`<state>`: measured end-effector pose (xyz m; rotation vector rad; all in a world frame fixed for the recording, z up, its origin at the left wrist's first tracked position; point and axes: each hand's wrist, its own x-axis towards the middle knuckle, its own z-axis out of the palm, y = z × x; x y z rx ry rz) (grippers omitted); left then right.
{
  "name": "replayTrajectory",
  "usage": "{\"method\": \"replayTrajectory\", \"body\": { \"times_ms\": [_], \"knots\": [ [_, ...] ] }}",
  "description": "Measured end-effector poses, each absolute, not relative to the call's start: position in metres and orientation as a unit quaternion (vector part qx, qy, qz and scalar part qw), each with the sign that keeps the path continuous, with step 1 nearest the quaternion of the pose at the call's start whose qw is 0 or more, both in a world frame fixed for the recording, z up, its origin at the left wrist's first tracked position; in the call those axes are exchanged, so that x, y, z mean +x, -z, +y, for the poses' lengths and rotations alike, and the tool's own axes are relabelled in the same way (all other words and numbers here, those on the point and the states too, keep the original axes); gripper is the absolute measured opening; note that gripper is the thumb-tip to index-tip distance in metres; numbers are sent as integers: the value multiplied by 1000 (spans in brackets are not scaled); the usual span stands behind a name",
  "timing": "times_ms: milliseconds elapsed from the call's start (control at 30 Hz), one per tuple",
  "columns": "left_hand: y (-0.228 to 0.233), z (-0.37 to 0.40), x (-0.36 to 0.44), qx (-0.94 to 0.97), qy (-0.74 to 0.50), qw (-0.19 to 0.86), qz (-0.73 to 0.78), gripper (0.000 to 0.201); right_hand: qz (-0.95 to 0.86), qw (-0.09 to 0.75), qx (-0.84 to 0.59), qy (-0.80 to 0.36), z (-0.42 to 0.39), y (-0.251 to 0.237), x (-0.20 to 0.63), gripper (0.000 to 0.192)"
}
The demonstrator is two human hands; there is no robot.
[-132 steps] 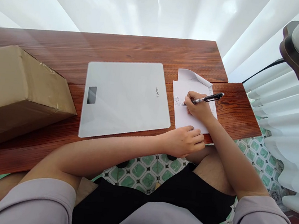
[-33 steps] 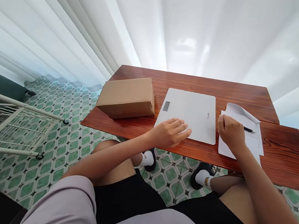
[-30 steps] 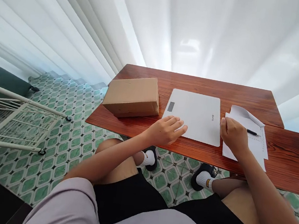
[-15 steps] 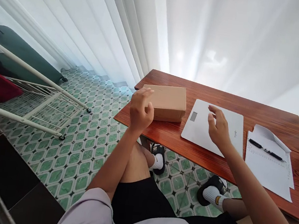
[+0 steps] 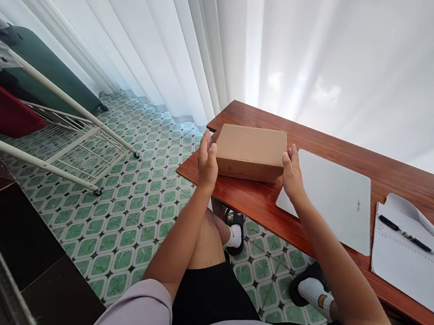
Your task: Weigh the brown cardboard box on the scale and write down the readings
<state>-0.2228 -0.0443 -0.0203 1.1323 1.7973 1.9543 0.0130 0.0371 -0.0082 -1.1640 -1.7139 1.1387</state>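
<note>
The box (image 5: pixel 250 151) sits at the left end of the table (image 5: pixel 360 159), its right end just beside the scale (image 5: pixel 335 198), perhaps touching its corner, though that is hidden behind the hand. The left hand (image 5: pixel 207 160) lies flat against the box's left end, fingers straight and together; the right hand (image 5: pixel 291 173) presses the right end the same way, so the box is clamped between two open palms rather than gripped by curled fingers. It still rests on the wood. It looks like a taped brown carton with firm, square sides, so it should be stiff enough to bear a squeeze from both ends without buckling. Its weight cannot be told by looking. The smooth taped skin may be a little slippery under flat palms, so a surer hold would likely be with fingertips hooked under the bottom edges at each end. Well to the right lie a paper (image 5: pixel 406 259) and a pen (image 5: pixel 406 234) on it.
</note>
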Motion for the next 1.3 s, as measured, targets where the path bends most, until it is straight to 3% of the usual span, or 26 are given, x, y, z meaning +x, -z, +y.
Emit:
{"method": "replayTrajectory", "body": {
  "times_ms": [300, 733, 1300],
  "knots": [
    [22, -50, -214, 289, -706, 293, 576, 60, -653, 359, -473, -471, 30, 4, 8, 76],
    [23, -47, -204, 288, -733, 248, 564, 52, -632, 414, -468, -459, 26, 7, 0, 57],
    [22, -45, -198, 290, -787, 211, 501, 41, -662, 453, -410, -434, 17, -22, 6, 58]
  ]
}}
